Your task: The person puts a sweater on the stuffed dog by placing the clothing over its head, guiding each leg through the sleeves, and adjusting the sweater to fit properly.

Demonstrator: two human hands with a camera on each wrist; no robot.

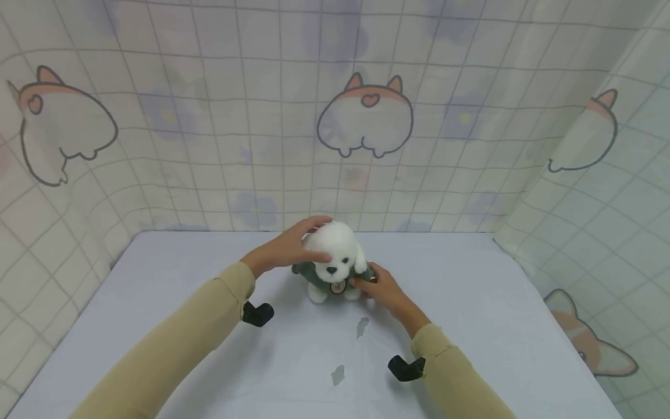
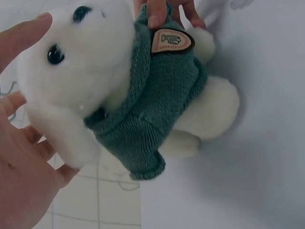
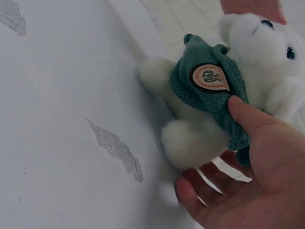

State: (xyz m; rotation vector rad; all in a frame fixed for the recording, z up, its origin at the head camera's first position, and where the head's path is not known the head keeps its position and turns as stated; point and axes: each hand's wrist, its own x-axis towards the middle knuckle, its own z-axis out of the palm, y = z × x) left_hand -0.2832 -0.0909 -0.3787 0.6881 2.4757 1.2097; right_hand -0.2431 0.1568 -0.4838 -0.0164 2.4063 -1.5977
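Observation:
A white plush dog (image 1: 337, 241) in a green knitted sweater (image 2: 162, 90) sits upright on the white table, near its back edge. An oval badge (image 3: 209, 78) is on the sweater's chest. My left hand (image 1: 288, 249) holds the dog's head from the left, thumb across the face and fingers around the far side by an ear. Lower down on the other side, my right hand (image 1: 386, 289) grips the sweater and body, its thumb (image 3: 252, 114) pressing near the badge and its fingers behind. The palm side of the left hand is partly hidden in the head view.
The white table (image 1: 450, 302) has two grey patches, one of them the nearer patch (image 1: 337, 375). A grid-patterned curtain (image 1: 251, 116) with cartoon corgis stands behind and on both sides. Black wrist mounts, such as the left mount (image 1: 257, 314), stick out from the sleeves.

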